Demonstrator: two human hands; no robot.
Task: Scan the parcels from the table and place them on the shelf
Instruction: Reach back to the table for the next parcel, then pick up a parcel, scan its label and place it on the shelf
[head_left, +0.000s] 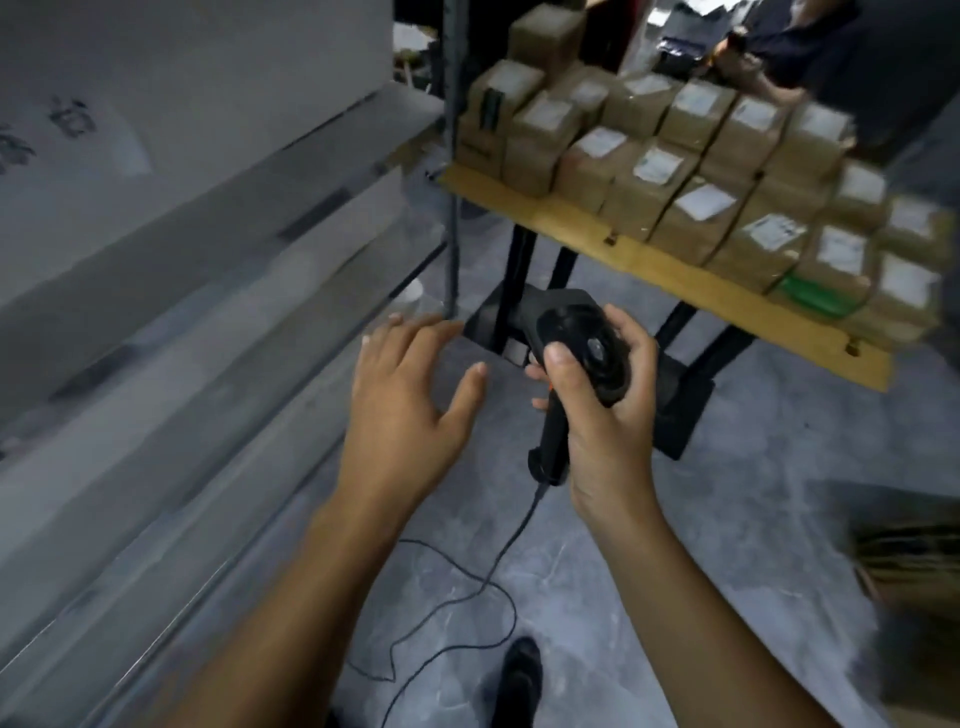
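My right hand (608, 415) grips a black handheld barcode scanner (576, 348) by its handle, head pointing up and left, its cable (467, 597) trailing down to the floor. My left hand (410, 405) hovers beside it, empty, with fingers spread. Several brown cardboard parcels (675, 171) with white labels are stacked in rows on a wooden table (571, 223) at the upper right. One parcel near the table's front edge carries a green strip (815, 296). Grey metal shelf boards (182, 291) run along the left, blurred.
The table stands on black legs (519, 280) over a grey concrete floor (727, 519). A dark upright shelf post (454, 156) rises between shelf and table. A cardboard box (909, 561) sits at the right edge. My shoe (519, 670) shows at the bottom. Another person is at the top right.
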